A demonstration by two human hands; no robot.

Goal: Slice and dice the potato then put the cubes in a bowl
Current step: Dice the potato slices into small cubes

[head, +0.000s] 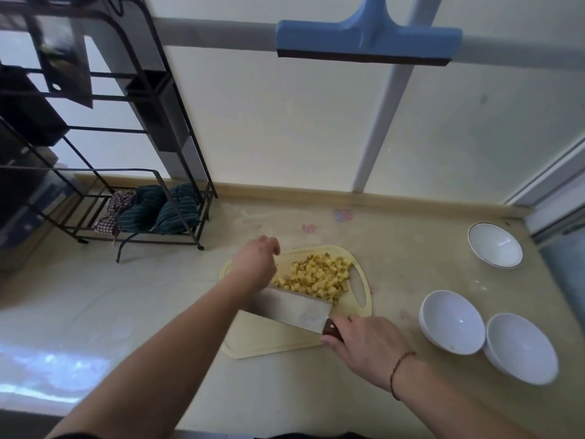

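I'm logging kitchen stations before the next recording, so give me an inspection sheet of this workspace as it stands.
Surface: beige counter, faint coloured marks near the back edge.
Job's things: potato cubes piled on the yellow cutting board; cleaver lying behind the pile; three white bowls, all without cubes: near bowl, right bowl, far bowl.
Clutter: striped cloths on the black wire rack.
Grippers: left hand over the board by the cubes, fingers hidden; right hand grips the cleaver handle.
Cables: nothing seen.
Surroundings: pale wall, blue squeegee hanging on a rail.
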